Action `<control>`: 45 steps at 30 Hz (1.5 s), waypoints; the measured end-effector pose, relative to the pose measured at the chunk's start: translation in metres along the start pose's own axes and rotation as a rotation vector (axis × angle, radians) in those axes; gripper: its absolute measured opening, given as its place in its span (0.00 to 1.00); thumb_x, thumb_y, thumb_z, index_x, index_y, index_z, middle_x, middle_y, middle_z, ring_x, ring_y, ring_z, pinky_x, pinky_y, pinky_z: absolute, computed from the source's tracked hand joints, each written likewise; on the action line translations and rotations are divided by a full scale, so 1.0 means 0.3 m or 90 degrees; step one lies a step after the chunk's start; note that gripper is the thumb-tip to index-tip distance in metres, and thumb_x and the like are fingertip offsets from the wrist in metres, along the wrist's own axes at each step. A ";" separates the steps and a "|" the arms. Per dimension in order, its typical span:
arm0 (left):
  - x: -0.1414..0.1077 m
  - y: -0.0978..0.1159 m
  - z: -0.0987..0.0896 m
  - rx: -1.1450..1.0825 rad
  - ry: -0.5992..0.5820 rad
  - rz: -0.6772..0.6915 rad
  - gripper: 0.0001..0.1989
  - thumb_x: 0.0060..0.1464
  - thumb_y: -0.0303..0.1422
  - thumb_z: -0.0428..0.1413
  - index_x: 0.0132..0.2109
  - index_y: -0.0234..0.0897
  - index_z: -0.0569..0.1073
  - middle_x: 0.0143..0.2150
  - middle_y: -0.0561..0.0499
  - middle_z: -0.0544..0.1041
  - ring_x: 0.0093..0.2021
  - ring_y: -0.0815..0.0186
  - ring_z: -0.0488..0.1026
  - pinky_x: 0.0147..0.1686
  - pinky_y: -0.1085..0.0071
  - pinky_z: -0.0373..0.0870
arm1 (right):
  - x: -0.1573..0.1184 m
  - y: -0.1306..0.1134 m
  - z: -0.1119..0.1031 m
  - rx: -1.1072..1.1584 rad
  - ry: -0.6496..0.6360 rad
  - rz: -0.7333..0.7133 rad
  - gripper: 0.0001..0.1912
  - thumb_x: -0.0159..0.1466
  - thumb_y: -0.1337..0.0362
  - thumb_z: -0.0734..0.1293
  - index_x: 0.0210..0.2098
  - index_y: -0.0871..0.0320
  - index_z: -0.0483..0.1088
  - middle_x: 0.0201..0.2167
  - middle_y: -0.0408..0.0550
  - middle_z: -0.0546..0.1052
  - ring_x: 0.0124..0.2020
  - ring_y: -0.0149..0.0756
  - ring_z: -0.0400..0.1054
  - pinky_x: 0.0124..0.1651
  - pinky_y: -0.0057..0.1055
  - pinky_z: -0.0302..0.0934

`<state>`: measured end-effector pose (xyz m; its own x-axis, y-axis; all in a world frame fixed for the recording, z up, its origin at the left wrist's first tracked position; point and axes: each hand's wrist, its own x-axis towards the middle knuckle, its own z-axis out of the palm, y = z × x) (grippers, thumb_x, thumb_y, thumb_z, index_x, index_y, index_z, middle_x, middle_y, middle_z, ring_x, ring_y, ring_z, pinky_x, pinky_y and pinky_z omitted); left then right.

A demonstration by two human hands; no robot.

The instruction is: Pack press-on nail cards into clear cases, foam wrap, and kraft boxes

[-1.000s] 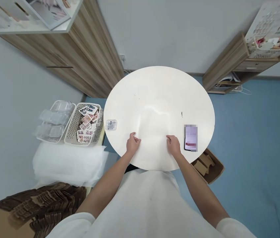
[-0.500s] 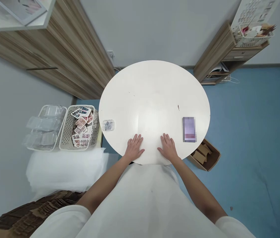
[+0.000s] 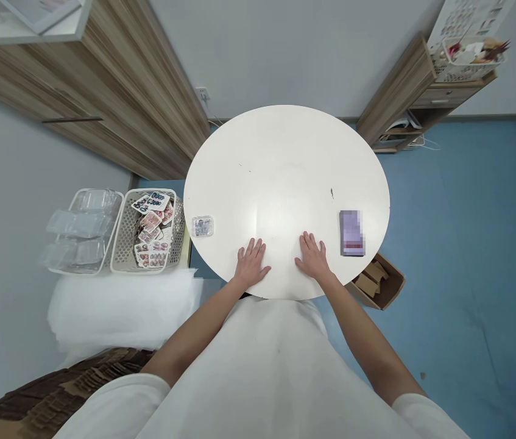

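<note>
Both palms rest flat on a round white table (image 3: 285, 164), near its front edge. My left hand (image 3: 250, 263) has its fingers spread and holds nothing. A small clear plastic case (image 3: 203, 226) with dark items inside lies beyond it, near the table's left edge. My right hand (image 3: 313, 257) is also empty, its fingers apart. To its right lies a purple rectangular item (image 3: 351, 233), partly pixelated. Neither hand touches the case or the purple item.
Left of the table stand a basket of printed cards (image 3: 123, 244) and another of clear plastic boxes (image 3: 77, 224), with white wrapping (image 3: 120, 311) below them. A cardboard box (image 3: 390, 286) sits at the right. Wooden cabinets (image 3: 148, 91) stand behind.
The view has shifted slightly, so the table and baskets appear a little higher. Both hands remain flat on the table, with only a slight shift.
</note>
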<state>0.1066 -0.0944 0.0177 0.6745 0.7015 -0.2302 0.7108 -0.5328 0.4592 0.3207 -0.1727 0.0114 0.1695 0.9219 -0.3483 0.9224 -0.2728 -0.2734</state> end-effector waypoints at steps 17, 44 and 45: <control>-0.054 -0.052 -0.030 0.096 0.049 0.019 0.31 0.51 0.45 0.46 0.60 0.37 0.54 0.64 0.42 0.49 0.63 0.52 0.41 0.54 0.52 0.45 | -0.021 -0.111 -0.033 0.033 0.096 -0.002 0.30 0.60 0.61 0.55 0.60 0.60 0.45 0.62 0.56 0.47 0.63 0.45 0.38 0.58 0.48 0.41; -0.049 -0.507 -0.212 -0.475 0.283 -0.298 0.23 0.49 0.38 0.53 0.52 0.36 0.66 0.47 0.44 0.68 0.40 0.64 0.69 0.42 0.65 0.68 | 0.314 -0.733 0.104 0.602 -0.074 -0.024 0.28 0.54 0.64 0.64 0.54 0.54 0.58 0.57 0.51 0.55 0.58 0.40 0.52 0.57 0.40 0.53; -0.048 -0.486 -0.207 -0.471 0.286 -0.278 0.23 0.49 0.38 0.53 0.52 0.36 0.66 0.46 0.44 0.68 0.40 0.64 0.69 0.43 0.65 0.67 | 0.296 -0.714 0.099 0.585 -0.052 -0.028 0.28 0.54 0.65 0.64 0.54 0.55 0.59 0.57 0.51 0.56 0.58 0.40 0.52 0.57 0.41 0.53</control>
<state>-0.0192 0.0026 0.0073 0.1330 0.9641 -0.2299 0.4712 0.1426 0.8704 0.1278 -0.0406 0.0125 0.0833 0.9238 -0.3736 0.2831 -0.3814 -0.8800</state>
